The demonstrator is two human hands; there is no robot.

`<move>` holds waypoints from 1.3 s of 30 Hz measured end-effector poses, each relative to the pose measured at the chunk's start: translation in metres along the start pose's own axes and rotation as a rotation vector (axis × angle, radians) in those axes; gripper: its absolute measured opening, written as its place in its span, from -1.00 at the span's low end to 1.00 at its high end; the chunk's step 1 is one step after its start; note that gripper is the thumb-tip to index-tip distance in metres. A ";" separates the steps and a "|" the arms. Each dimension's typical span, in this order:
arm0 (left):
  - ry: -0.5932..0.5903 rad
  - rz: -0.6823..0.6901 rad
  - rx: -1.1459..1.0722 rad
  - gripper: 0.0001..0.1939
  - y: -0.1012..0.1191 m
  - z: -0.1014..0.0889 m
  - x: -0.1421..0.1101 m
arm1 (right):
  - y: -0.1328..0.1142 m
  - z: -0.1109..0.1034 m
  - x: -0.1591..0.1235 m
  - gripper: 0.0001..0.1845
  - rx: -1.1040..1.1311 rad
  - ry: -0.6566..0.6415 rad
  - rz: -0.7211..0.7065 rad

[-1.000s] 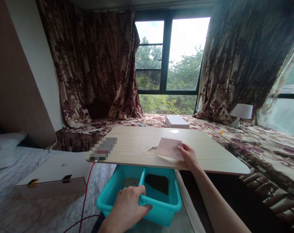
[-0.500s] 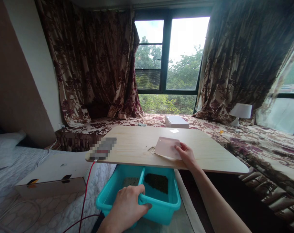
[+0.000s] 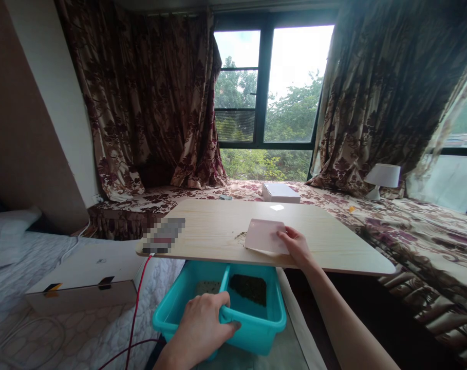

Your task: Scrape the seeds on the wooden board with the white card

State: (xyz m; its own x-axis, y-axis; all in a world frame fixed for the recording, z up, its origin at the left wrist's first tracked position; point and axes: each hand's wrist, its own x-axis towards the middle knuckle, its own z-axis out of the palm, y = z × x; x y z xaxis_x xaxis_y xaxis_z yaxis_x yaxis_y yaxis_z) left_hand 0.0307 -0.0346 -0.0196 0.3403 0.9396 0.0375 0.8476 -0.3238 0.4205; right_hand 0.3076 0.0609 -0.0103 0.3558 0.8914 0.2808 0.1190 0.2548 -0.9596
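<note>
My left hand [image 3: 203, 325] grips the near rim of a turquoise two-compartment bin [image 3: 256, 329], beside its divider. The bin sits below the front edge of a pale wooden table [image 3: 318, 234]. Dark crumbly bits [image 3: 248, 289] lie in its right compartment, with a few specks in the left one. Over the tabletop, my right hand [image 3: 297, 245] pinches the right side of a thin pale pink flat scraper [image 3: 264, 236], which is tilted. A small scatter of dark crumbs [image 3: 241, 236] lies at the scraper's left edge, partly hidden by it.
A blurred flat device [image 3: 164, 235] with a red cable [image 3: 138, 288] occupies the table's left end. A white carton [image 3: 90, 275] rests on the bed at left. Beyond the table are a white box [image 3: 281, 193] and a lamp [image 3: 383, 176].
The scraper and my right hand have shifted slightly left, and its tilt has changed a little. Fewer crumbs show beside it. My left hand keeps its hold on the bin.
</note>
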 end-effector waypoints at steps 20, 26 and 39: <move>-0.028 -0.016 0.035 -0.87 0.000 -0.003 -0.001 | 0.002 0.003 0.002 -0.57 0.076 -0.107 0.009; -0.039 -0.022 0.054 -0.88 0.001 -0.005 -0.001 | -0.001 0.007 0.000 -0.54 0.083 -0.118 0.022; -0.037 -0.018 0.053 -0.88 -0.001 -0.005 0.000 | -0.015 0.006 -0.013 -0.65 0.096 -0.319 0.154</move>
State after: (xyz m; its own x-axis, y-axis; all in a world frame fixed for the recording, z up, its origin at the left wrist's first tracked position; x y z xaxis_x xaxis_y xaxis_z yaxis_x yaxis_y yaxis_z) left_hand 0.0275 -0.0336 -0.0155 0.3388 0.9408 -0.0041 0.8740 -0.3131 0.3717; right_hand 0.2959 0.0478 0.0008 0.0544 0.9902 0.1282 -0.0062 0.1288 -0.9917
